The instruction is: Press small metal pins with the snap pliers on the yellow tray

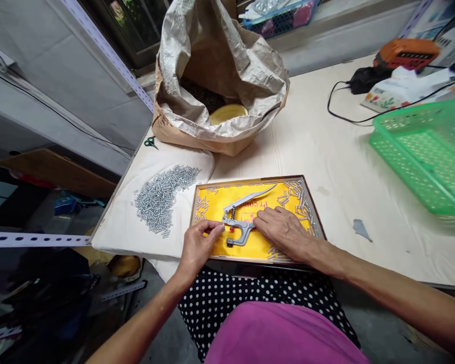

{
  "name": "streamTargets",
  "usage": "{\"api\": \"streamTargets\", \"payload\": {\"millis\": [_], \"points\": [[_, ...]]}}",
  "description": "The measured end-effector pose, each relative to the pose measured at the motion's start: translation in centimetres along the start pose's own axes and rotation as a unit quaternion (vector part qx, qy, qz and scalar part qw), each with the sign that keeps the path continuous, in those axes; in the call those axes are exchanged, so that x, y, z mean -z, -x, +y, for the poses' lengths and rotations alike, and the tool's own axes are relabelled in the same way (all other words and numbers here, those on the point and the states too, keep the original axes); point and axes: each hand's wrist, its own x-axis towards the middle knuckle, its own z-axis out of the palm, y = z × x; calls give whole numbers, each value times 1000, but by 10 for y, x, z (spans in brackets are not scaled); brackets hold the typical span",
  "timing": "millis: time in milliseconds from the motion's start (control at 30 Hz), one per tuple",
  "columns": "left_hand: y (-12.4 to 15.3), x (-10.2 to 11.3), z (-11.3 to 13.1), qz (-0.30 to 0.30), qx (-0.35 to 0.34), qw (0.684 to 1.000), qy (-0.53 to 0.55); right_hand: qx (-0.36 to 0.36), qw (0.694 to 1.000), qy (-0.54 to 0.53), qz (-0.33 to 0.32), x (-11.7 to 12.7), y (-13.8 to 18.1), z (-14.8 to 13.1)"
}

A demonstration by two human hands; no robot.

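Grey hand-press pliers (243,230), the kind used for snap fasteners, lie over the yellow bottom of a shallow tray (258,179). Their upper handle stands raised, and a small red piece shows at the jaw. My right hand (282,230) is closed round the lower handle. Just left of the jaw, my left hand (202,242) pinches with thumb and forefinger; whatever is between them is too small to make out. Small silvery metal pins (301,199) or springs lie along the tray's edges. Left of the tray, a heap of similar metal pieces (161,199) rests on white cloth.
A big open sack (220,131) stands behind the tray, a yellow dish (229,112) inside it. Green scissors (150,142) lie beside the sack. A green plastic basket (420,156), a black cable (339,114) and an orange device (405,53) are at the right.
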Motion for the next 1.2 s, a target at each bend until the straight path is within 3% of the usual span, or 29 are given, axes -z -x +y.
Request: {"api": "streamTargets", "payload": {"millis": [200, 600, 833, 1067, 1200], "points": [[6, -21, -10, -4, 26, 999, 18, 25, 998, 46, 29, 8, 2, -8], [-3, -19, -17, -51, 44, 996, -59, -1, 998, 16, -69, 10, -9, -2], [-11, -16, 1, -129, 174, 976, -11, -14, 997, -14, -72, 9, -8, -5], [-7, -17, 5, -117, 198, 973, 11, -35, 999, -9, -4, 19, -15, 25], [-8, -18, -1, -119, 200, 973, 14, -32, 999, 9, -41, 21, -27, 41]]}}
